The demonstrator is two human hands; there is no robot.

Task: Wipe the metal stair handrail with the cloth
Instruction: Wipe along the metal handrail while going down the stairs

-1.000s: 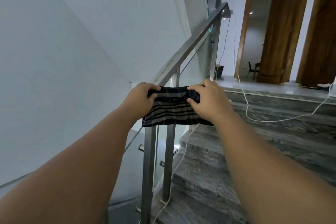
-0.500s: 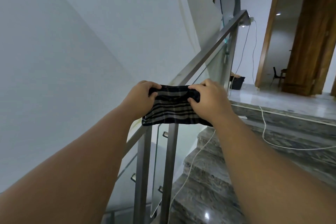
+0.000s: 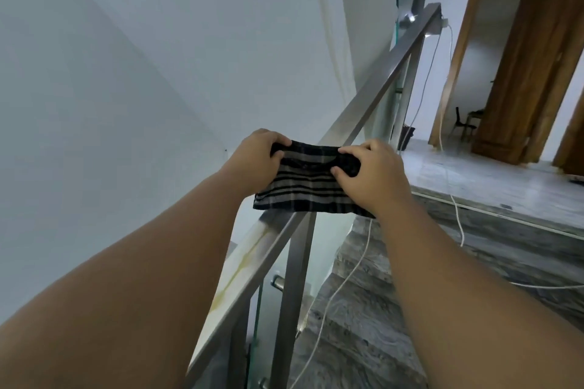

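A square metal handrail [image 3: 376, 90] climbs from the lower left to the upper right along the stairs. A black and grey striped cloth [image 3: 308, 186] is draped across it at mid frame. My left hand [image 3: 256, 156] grips the cloth's left end and my right hand [image 3: 371, 172] grips its right end, one on each side of the rail. The cloth hides the stretch of rail beneath it. Below the cloth the rail [image 3: 252, 275] runs on toward me.
Steel posts [image 3: 294, 287] and glass panels stand under the rail. Grey marble steps [image 3: 363, 325] rise on the right, with a white cable [image 3: 341, 281] trailing down them. A white wall [image 3: 126, 88] lies left. Wooden doors [image 3: 524, 66] open off the landing above.
Both hands and the cloth have slid higher up the rail, leaving more bare rail below the cloth. My view has moved up the stairs and turned left.
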